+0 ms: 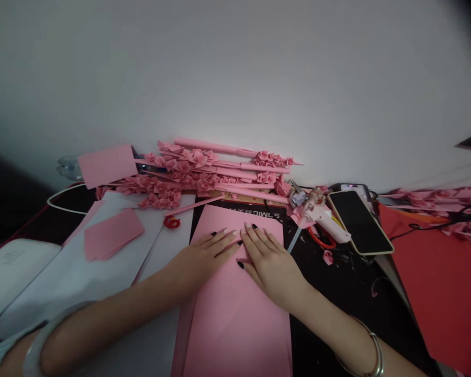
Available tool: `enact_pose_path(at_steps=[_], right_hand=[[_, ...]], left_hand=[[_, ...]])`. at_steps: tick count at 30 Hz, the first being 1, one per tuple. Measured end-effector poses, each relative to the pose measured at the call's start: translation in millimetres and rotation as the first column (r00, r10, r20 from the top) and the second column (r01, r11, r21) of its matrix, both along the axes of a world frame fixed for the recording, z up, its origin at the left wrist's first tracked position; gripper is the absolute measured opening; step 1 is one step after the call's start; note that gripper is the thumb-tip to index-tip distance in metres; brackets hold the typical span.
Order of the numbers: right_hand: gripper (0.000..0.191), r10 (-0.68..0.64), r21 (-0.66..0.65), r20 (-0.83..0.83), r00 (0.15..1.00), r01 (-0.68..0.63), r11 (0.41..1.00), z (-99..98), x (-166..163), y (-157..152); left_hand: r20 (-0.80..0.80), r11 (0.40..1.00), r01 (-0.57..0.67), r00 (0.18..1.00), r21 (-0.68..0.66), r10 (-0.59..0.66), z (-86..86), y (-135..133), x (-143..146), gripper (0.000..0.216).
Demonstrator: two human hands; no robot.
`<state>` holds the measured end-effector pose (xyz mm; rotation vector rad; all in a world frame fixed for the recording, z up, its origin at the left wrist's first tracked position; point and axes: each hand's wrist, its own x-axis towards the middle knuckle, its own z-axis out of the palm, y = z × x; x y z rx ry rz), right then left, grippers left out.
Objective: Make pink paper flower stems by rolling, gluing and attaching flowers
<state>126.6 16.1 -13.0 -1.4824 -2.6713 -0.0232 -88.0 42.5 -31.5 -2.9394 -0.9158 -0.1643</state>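
A long sheet of pink paper [239, 330] lies on the table in front of me, with another pink layer showing along its left edge. My left hand [212, 251] rests flat on its upper part, fingers stretched toward the middle. Beside it my right hand [270, 262] also presses flat on the paper, fingers pointing up and left. The fingertips of both hands nearly meet. Neither hand grips anything.
Folded pink paper flowers [198, 157] are heaped along the wall. A pink glue gun [325, 220], red-handled scissors [322, 240] and a phone [361, 222] lie to the right, near red paper [435, 288]. Small pink sheets [112, 233] rest on white paper [102, 283] at left.
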Motion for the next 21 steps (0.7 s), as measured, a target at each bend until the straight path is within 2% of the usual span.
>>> enact_pose_path(at_steps=[3, 11, 17, 21], right_hand=[[0.055, -0.04, 0.046, 0.02, 0.999, 0.039, 0.998, 2.2, 1, -3], [0.053, -0.188, 0.152, 0.024, 0.982, 0.182, 0.971, 3.1, 9, -7], [0.043, -0.224, 0.228, 0.018, 0.974, 0.215, 0.95, 3.4, 17, -2], [0.033, -0.247, 0.245, -0.049, 0.968, 0.252, 0.936, 9.3, 26, 6]], left_hand=[[-0.024, 0.999, -0.038, 0.999, 0.031, 0.039, 2.4, -6, -1, 0.052], [-0.136, 0.985, -0.174, 0.975, 0.013, 0.174, 12.5, -16, -14, 0.067], [-0.054, 0.971, -0.241, 0.969, 0.011, 0.241, 24.4, -8, -13, 0.04], [-0.044, 0.975, -0.224, 0.974, 0.017, 0.224, 30.2, -5, -12, 0.036]])
